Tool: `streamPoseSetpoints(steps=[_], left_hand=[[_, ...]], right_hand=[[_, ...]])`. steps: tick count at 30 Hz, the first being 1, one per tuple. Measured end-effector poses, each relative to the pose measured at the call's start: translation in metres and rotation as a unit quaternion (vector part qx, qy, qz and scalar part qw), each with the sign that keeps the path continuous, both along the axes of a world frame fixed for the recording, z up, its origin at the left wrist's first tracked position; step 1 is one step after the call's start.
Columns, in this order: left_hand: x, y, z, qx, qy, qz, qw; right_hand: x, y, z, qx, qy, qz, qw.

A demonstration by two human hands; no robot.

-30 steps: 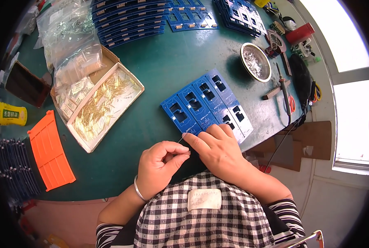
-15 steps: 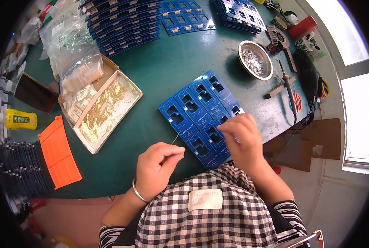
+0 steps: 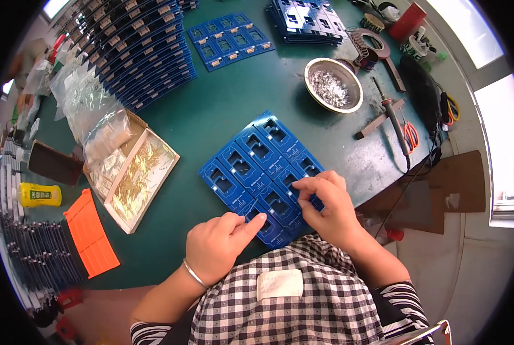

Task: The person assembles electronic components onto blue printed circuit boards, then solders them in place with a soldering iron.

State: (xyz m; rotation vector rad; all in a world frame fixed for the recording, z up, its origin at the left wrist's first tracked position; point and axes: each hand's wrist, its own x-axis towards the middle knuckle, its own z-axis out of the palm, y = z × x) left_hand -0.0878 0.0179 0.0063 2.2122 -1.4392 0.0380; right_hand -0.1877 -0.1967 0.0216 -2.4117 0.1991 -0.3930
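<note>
A blue board panel point(image 3: 258, 181) with rows of cut-out windows lies at the centre of the frame, tilted, its lower edge near the checked apron point(image 3: 228, 310). The hands are apart from each other. The left hand point(image 3: 215, 244) is at the panel's lower-left edge, thumb over it; the right hand point(image 3: 331, 213) has bent fingers over its right side and hides part of it. Whether either pinches something small, I cannot tell.

Around them on the green surface point(image 3: 222, 103), a tall stack of blue boards point(image 3: 136, 52) fills the upper left. A single board point(image 3: 231, 41) lies beside it, and another pile of boards point(image 3: 307, 20) sits at top centre. At the right, a soldering iron point(image 3: 394, 123) lies across a wooden bar point(image 3: 367, 130), next to scissors point(image 3: 411, 137). An orange plate point(image 3: 93, 236) rests at lower left, between a row of dark boards point(image 3: 41, 253) and the panel; a yellow bottle point(image 3: 40, 195) is above that row.

Right of upper centre, a round bowl point(image 3: 356, 95) contains silvery scraps point(image 3: 329, 89). Left of centre, a divided cardboard tray point(image 3: 155, 196) has loose gold pins point(image 3: 136, 181) in its right compartment and small packets point(image 3: 110, 165) in the left, where clear plastic bags point(image 3: 87, 109) overlap its upper end.
</note>
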Motion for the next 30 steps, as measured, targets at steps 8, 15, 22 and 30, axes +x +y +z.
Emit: streamPoseSetpoints(steps=[8,15,22,30], left_hand=[[0.001,-0.003,0.003,0.019,-0.043,-0.032,0.998],[0.002,0.000,0.002,0.018,-0.053,-0.028,0.998],[0.000,0.001,-0.001,0.011,-0.038,-0.037,0.999],[0.006,0.003,0.001,0.006,-0.056,-0.047,0.997]], right_hand=[[0.011,0.007,-0.006,-0.099,-0.030,0.038,0.994],[0.015,0.009,-0.009,-0.126,-0.002,0.049,0.991],[0.019,0.013,-0.003,-0.225,-0.012,0.105,0.969],[0.021,0.007,0.001,-0.242,-0.003,0.164,0.956]])
